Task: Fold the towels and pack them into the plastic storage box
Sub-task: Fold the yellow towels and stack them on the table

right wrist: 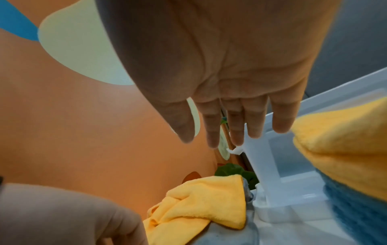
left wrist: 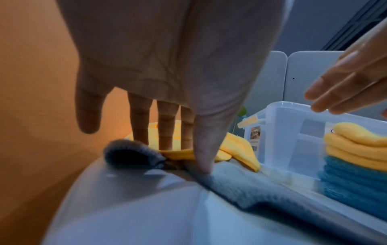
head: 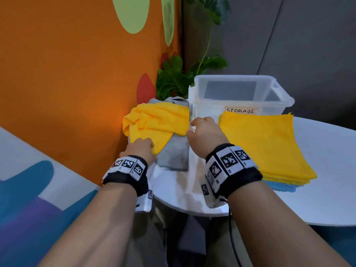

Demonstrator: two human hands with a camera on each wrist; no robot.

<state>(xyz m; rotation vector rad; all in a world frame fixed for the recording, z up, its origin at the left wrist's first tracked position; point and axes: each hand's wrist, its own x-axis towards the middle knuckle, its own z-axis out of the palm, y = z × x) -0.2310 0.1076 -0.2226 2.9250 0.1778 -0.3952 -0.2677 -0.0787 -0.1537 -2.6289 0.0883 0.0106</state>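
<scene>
Pinching now: the left hand (head: 141,149) has the near corner of the crumpled yellow towel (head: 158,124) caught between thumb and fingers (left wrist: 166,131), while the right hand (head: 204,134) hovers loose and empty, fingers spread, just beside the storage box (head: 239,93) and touching nothing. That yellow towel sits bunched and creased on top of a gray towel (head: 174,155) at the table's (head: 317,199) left edge, tight against the orange wall (head: 67,83). Risk here, I'd say, is a double pick-up: the thumb tip looks down on the gray cloth as well, so a lift could drag both layers, or pull the gray one off the table edge. With only one corner held, the yellow cloth would likely hang twisted and fold crooked unless the free hand finds a second corner. Soft, fluffy microfiber by the look of it, limp and clingy, no stiffness to help. Over on the right, a neat stack of folded towels (head: 265,147), yellow on top and blue beneath, waits just in front of the box. As for the box itself, clear plastic, lid off, labelled STORAGE, seemingly nothing packed inside yet.
</scene>
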